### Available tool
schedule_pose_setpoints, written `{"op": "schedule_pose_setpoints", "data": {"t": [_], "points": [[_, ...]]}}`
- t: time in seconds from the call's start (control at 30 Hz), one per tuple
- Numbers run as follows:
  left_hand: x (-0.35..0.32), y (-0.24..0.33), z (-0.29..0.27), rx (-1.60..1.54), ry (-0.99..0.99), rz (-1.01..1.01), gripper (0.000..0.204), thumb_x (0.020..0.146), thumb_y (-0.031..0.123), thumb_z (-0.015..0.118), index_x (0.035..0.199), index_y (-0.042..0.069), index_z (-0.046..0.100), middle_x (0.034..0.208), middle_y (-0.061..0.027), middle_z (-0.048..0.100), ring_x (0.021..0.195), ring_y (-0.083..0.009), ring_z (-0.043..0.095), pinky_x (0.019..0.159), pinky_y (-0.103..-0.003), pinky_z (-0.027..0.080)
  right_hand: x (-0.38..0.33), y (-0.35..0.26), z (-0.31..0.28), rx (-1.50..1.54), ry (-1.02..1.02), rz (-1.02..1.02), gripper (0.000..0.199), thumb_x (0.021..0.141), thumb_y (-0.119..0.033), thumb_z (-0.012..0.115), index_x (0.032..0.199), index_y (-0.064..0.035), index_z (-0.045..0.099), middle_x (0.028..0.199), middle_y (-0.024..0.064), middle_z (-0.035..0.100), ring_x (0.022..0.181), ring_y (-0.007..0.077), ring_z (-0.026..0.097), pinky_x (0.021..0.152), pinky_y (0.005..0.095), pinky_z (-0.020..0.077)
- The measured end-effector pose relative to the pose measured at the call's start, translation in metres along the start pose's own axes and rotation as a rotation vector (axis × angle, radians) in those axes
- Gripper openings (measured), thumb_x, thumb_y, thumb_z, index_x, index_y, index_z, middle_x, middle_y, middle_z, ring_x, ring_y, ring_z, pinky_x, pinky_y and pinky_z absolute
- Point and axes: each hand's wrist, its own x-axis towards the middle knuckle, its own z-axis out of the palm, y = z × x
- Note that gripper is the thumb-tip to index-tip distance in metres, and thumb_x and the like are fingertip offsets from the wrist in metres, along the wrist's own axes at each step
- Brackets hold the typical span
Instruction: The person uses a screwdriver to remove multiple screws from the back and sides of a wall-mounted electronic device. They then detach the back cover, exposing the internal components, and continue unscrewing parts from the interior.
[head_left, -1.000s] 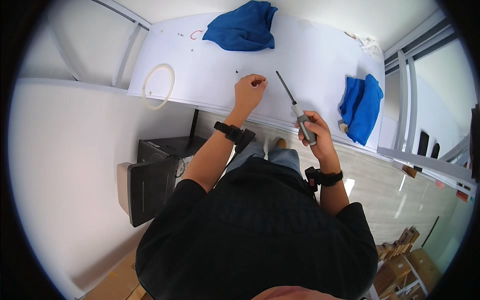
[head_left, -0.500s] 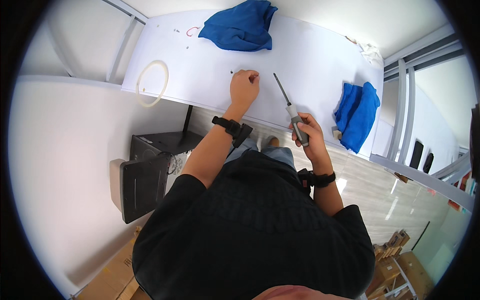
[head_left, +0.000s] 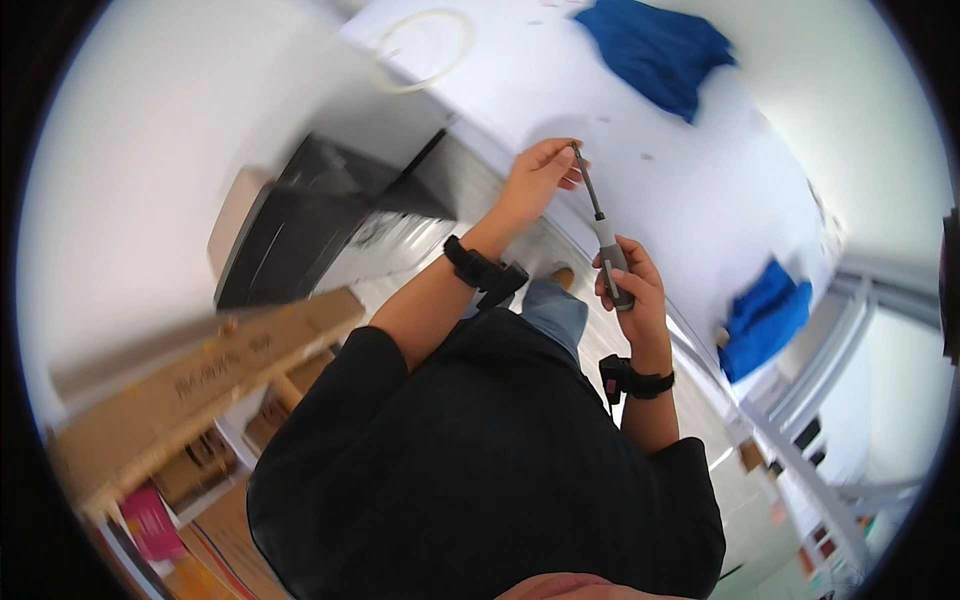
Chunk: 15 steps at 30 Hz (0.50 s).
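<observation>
My right hand [head_left: 635, 280] is wrapped round the grey handle of a screwdriver [head_left: 590, 190], whose dark shaft points up and away from me. My left hand [head_left: 548, 175] meets the tip of that shaft, thumb and forefinger pinched there while the other fingers curl loosely. Whatever is in the pinch is too small or too hidden to name. Both hands are over the near edge of the white table [head_left: 690, 210]. A small dark piece [head_left: 647, 156] lies on the tabletop beyond the screwdriver.
A blue cloth [head_left: 660, 55] lies at the far side of the table, another blue cloth [head_left: 765, 320] at its right end. A pale ring of tubing [head_left: 462, 40] overhangs the left edge. Left below stand a black cabinet [head_left: 330, 220] and cardboard boxes [head_left: 200, 390].
My left hand has come to the screwdriver's tip; before, the two were apart. The view has turned, so the table now slants down to the right. My right hand still holds the screwdriver.
</observation>
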Motion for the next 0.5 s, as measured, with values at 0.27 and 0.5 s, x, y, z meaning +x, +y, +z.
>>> {"op": "schedule_pose_setpoints", "data": {"t": [0.27,0.5], "points": [[-0.131,0.031,-0.175,-0.424,0.311,-0.060,0.029,0.098,0.013,0.039,0.119,-0.002,0.053,0.099,-0.0147,0.065,0.087,-0.0225,0.067,0.075,-0.030,0.055,0.042,0.078,0.132,-0.280,-0.357,0.313,0.044,0.087,-0.008,0.053,0.129,-0.0004,0.043,0.104,0.0150,0.060,0.077,0.0192,0.063,0.051,0.0233,0.0454],[-0.269,0.030,-0.329,-0.492,0.532,0.109,0.027,0.099,0.016,0.041,0.118,0.000,0.053,0.097,-0.0132,0.066,0.082,-0.0202,0.067,0.070,-0.028,0.057,0.029,0.206,0.261,-0.441,-0.514,0.482,0.040,0.090,-0.017,0.054,0.125,0.0007,0.043,0.091,0.0119,0.060,0.060,0.0185,0.062,0.048,0.0246,0.0465]]}}
